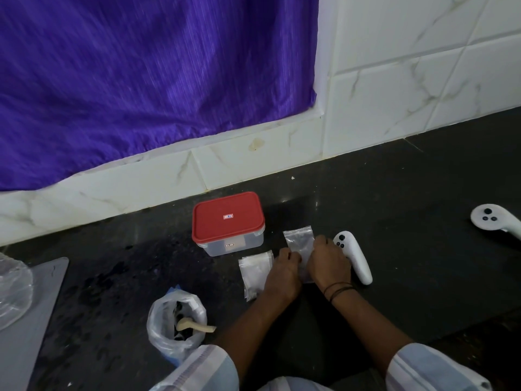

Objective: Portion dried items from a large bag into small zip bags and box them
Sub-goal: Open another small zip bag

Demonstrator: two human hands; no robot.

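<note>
A small clear zip bag [299, 240] lies on the dark counter, and both hands pinch its near part. My left hand [284, 270] grips its left side, my right hand [327, 261] its right side. A stack of empty zip bags [255, 270] lies just left of my left hand. Behind them stands a clear plastic box with a red lid [227, 218], lid on. At the lower left a large plastic bag [176, 324] stands open with dark dried items inside and a beige scoop [194, 326] resting in it.
A white controller [355, 261] lies right beside my right hand, a second one [492, 220] at the far right. A grey board [31, 320] and a crumpled clear bag [12, 292] sit at the left edge. A tiled wall and purple curtain close off the back.
</note>
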